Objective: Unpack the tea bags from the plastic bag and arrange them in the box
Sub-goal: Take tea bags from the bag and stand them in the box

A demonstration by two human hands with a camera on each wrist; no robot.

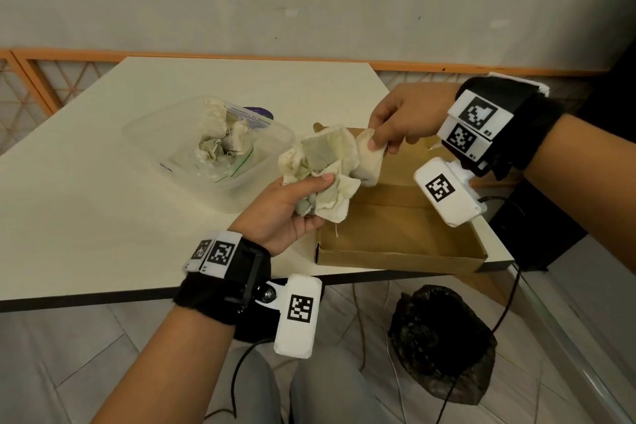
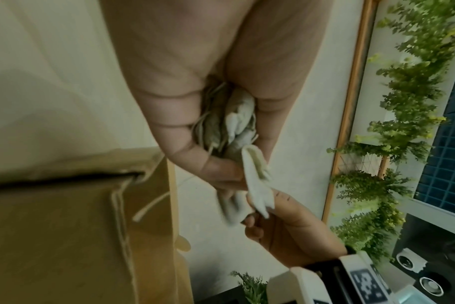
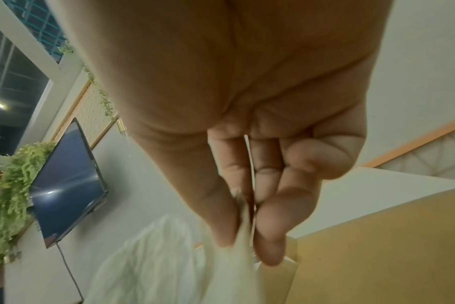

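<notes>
My left hand (image 1: 292,206) grips a crumpled bunch of pale tea bags (image 1: 320,165) above the left edge of the open cardboard box (image 1: 399,255). The same bunch of tea bags (image 2: 229,125) shows between the curled fingers in the left wrist view. My right hand (image 1: 395,124) pinches one tea bag (image 1: 370,162) at the bunch's right side, over the box. In the right wrist view the thumb and fingertips (image 3: 270,246) pinch that tea bag (image 3: 237,267). More tea bags (image 1: 223,138) lie in the clear plastic bag (image 1: 237,162) to the left. The box floor in view looks bare.
The plastic bag rests in a clear plastic container (image 1: 161,134) on the cream table (image 1: 86,200). The box sits at the table's front right corner. A black bag (image 1: 444,341) and cables lie on the floor below. An orange-framed railing (image 1: 41,79) runs behind the table.
</notes>
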